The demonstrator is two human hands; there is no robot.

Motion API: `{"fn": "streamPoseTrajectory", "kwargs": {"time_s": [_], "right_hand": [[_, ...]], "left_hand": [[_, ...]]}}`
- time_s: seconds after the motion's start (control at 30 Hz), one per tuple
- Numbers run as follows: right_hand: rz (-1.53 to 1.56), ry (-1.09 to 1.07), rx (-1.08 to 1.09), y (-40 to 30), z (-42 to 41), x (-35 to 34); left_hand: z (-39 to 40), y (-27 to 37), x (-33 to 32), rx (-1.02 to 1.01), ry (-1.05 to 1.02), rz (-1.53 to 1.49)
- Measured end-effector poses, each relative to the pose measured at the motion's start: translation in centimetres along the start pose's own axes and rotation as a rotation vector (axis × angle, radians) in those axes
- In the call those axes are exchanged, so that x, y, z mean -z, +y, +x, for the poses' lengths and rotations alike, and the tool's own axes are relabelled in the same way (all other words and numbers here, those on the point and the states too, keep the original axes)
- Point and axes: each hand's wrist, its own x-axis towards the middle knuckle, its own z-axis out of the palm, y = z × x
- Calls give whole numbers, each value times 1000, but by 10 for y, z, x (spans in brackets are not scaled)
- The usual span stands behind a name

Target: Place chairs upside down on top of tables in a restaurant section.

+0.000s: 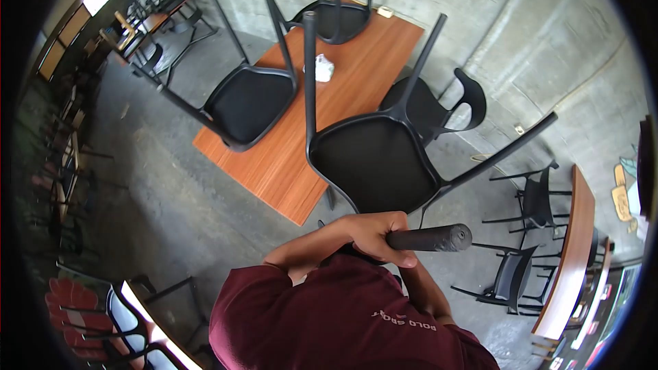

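Observation:
An upside-down black chair (378,162) extends from the near end of a wood-topped table (277,174) towards me, its legs pointing up and outwards. My left hand (378,239) is closed around the chair's near leg, whose round end faces the camera. My right forearm rises beneath it, but my right hand is hidden behind the leg and my left hand. Two more upturned black chairs rest on the table, one at the left edge (252,105) and one at the far end (336,18). Between them lies crumpled white paper or plastic (324,68).
Beside the table's right side, an upright black chair (465,103) stands near the block wall (545,51). Further right are black chairs (514,277) along another wooden table (570,262). Upturned chairs (126,329) sit at the lower left. Concrete floor (169,174) lies left of the table.

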Motion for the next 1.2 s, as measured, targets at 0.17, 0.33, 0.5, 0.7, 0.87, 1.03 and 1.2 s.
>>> {"fn": "streamPoseTrajectory", "kwargs": {"time_s": [0.17, 0.33, 0.5, 0.7, 0.87, 1.03, 1.2], "right_hand": [[10, -108, 8, 13, 14, -23], [10, -174, 25, 17, 31, -44], [6, -180, 33, 27, 28, -50], [21, -113, 77, 38, 25, -58], [50, -73, 132, 44, 27, -64], [93, -65, 179, 54, 31, -68], [129, -98, 188, 60, 50, -107]], "left_hand": [[-28, -1, -7, -231, 303, 293], [-46, -8, -15, -265, 580, 266], [-54, -24, -13, -259, 552, 331], [-60, -24, -4, -233, 489, 312], [-65, -42, 5, -205, 432, 337], [-65, -57, 8, -91, 430, 366], [-67, -57, 6, -137, 382, 546]]}}
